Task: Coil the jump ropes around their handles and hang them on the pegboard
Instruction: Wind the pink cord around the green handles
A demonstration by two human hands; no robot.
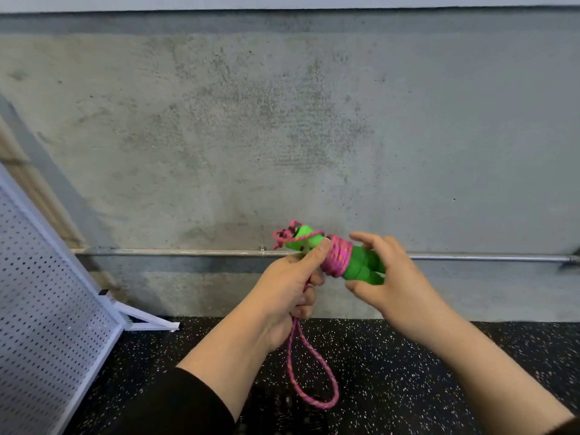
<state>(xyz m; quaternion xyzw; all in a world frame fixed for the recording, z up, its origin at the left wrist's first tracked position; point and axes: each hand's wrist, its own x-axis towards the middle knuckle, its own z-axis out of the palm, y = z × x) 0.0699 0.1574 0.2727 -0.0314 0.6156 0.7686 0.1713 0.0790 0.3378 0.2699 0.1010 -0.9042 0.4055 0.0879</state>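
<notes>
The last turns should go on snug against the pink coil [337, 258] already wound round the green handles [361, 265], at the frame's lower centre, leaving a loop to hang. The left hand [290, 288] grips the handles, thumb on the coil, spare pink rope [314, 372] hanging below. The right hand [392, 277], fingers loosely spread, touches the handles' far end. The white pegboard [47, 309] stands lower left.

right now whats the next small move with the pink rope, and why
Probably one more wrap: the left hand grips the green handles and the pink rope, already coiled round them, while a loop hangs loose below. The right hand, fingers open at the handles' end, could take up that slack before hanging.
</notes>
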